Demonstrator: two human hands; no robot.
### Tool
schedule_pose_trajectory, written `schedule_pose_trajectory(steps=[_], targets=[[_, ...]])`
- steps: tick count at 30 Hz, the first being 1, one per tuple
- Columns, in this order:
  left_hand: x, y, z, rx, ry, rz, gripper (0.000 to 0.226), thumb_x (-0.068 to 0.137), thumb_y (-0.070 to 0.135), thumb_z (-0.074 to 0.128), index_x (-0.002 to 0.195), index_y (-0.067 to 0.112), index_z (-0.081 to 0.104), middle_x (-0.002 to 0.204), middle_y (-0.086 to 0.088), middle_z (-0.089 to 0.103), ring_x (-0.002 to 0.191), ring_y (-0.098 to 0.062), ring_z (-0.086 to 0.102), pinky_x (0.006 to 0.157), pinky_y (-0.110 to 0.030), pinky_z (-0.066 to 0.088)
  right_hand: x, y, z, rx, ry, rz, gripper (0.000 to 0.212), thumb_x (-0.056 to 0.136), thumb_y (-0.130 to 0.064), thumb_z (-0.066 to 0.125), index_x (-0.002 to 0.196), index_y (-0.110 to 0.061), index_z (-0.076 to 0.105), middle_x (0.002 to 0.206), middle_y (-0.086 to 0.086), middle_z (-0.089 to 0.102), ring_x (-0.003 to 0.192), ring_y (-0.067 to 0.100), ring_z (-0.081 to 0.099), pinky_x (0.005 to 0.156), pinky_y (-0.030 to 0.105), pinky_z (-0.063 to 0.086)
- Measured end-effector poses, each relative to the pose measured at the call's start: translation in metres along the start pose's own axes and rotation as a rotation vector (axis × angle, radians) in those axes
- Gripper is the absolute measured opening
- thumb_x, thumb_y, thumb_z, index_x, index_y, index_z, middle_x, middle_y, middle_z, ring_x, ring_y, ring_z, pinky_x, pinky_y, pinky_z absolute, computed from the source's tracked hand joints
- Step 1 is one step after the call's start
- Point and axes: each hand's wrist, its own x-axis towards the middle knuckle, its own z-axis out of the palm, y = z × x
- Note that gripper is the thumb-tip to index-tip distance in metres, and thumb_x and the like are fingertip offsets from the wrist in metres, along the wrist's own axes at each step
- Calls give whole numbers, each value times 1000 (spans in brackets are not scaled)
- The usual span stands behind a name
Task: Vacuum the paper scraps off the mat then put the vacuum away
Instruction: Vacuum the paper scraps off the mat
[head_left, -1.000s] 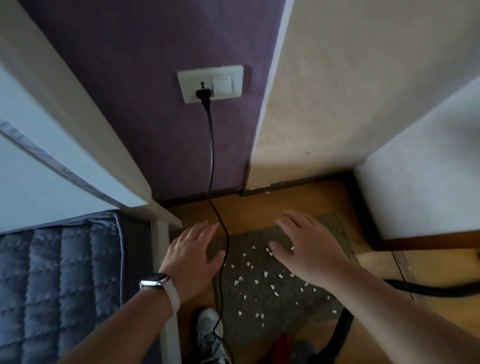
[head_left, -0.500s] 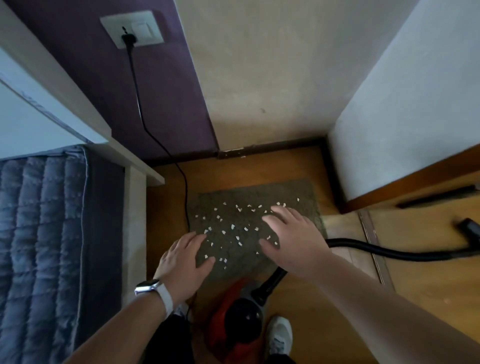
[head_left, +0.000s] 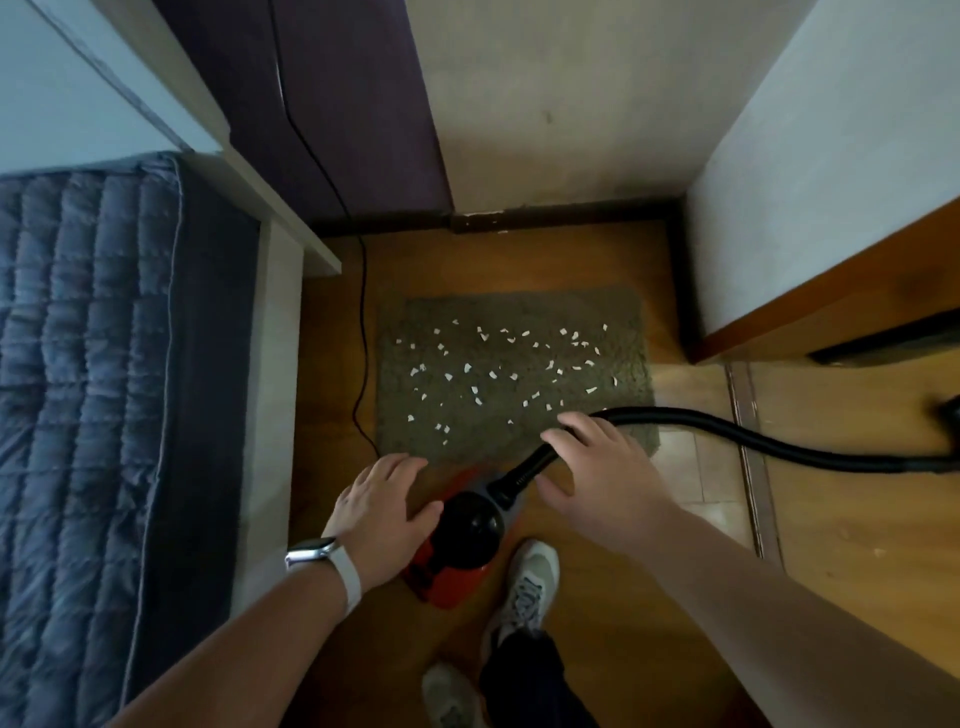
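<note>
The vacuum (head_left: 457, 540), a squat red canister with a glossy black dome, sits on the wooden floor (head_left: 810, 525) at six o'clock of the mat (head_left: 514, 426). It looks like hard, smooth plastic, probably light enough to lift one-handed. Its ribbed black hose (head_left: 727, 434) is flexible and will flop, so the stiff collar near the canister is the better place to take hold. The right hand (head_left: 597, 467) hovers over the hose with fingers spread, not yet closed on it. The left hand (head_left: 384, 501) is open, flat, beside the dome at nine o'clock. Small white paper scraps (head_left: 493, 364), thin and featherlight, lie scattered over the coarse grey-green mat.
</note>
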Motion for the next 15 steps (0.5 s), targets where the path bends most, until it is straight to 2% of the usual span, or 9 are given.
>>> schedule_pose_trajectory(steps=[15], targets=[[-128, -59, 92, -182, 97, -71, 53, 91, 51, 51, 139, 31, 41, 142, 9, 43, 132, -15, 38, 108, -36, 35, -104, -65, 68, -163, -65, -78, 57, 95, -55, 40, 146, -29, 37, 155, -7, 27, 143, 17, 26, 116, 38, 28]])
